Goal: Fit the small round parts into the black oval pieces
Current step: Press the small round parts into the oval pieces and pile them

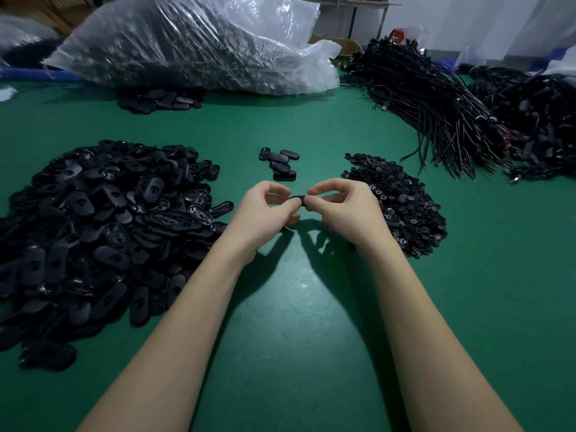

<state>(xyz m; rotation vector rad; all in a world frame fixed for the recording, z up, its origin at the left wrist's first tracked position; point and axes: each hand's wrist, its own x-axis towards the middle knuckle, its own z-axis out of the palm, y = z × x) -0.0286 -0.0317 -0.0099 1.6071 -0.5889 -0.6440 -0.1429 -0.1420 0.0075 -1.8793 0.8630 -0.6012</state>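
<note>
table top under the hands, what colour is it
Plain green table top, no pattern; the head view shows it best.
</note>
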